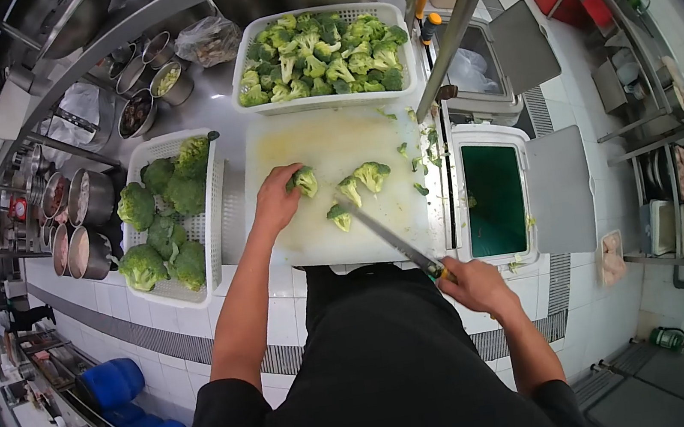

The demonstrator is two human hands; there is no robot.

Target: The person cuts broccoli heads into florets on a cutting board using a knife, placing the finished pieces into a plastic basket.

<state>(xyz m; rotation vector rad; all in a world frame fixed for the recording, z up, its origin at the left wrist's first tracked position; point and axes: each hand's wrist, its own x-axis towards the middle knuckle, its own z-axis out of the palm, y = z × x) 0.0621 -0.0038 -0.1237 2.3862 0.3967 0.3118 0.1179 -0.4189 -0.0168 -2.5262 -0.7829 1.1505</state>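
Observation:
My left hand (pixel 278 198) is closed around a broccoli floret (pixel 304 182) at the left part of the white cutting board (pixel 294 241). In my right hand (pixel 474 283) is the handle of a long knife (pixel 393 239). Its blade points up and left across the board, the tip close to several cut broccoli pieces (pixel 372 176) in the middle. Small green scraps (pixel 421 188) lie along the board's right edge.
Behind the board stands a white basket (pixel 240 97) full of cut florets. Whole broccoli heads fill another white basket (pixel 215 230) on the left. A bin with a green inside (pixel 493 198) stands at the right, a metal post (pixel 450 48) rises near it, and metal pots (pixel 88 254) are far left.

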